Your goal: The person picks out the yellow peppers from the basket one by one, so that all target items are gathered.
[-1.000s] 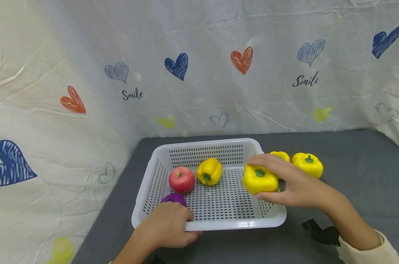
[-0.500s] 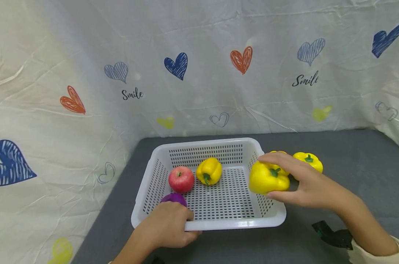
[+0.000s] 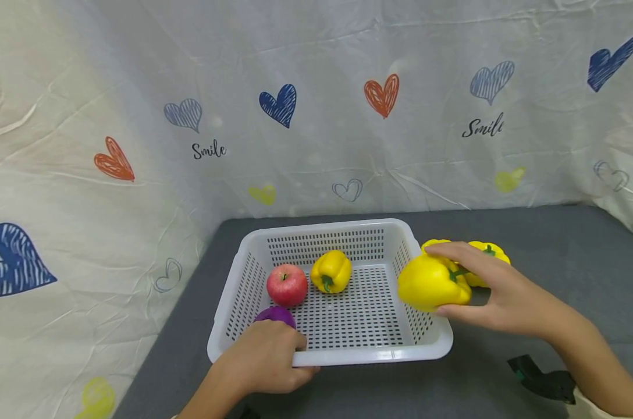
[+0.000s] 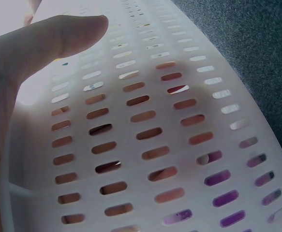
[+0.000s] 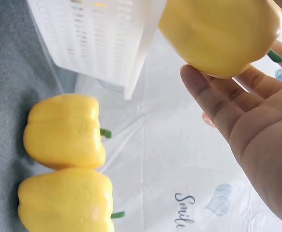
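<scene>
My left hand [image 3: 269, 358] grips the near rim of a white slotted plastic basket [image 3: 369, 356], fingers inside and thumb outside below the rim. In the left wrist view the thumb [image 4: 68, 35] lies across the basket's perforated wall [image 4: 145, 116]. My right hand [image 3: 497, 291] holds a yellow bell pepper [image 3: 429, 282] between thumb and fingers, raised at the basket's right end. Its green stem points right. Inside the basket sit a red apple [image 3: 287, 285], another yellow bell pepper [image 3: 331, 271] and a purple item [image 3: 276, 315] partly hidden by my left hand.
Two more yellow bell peppers stand side by side on the grey cloth right of the basket; the right wrist view shows the upper pepper [image 5: 66, 130] and the lower pepper [image 5: 66, 200]. A pale curtain [image 3: 316, 145] printed with hearts hangs behind the table [image 3: 557, 250].
My right hand has moved right with the bell pepper, from over the basket's inside toward its right rim, and the pepper's stem has turned rightward. The left hand and basket stay put.
</scene>
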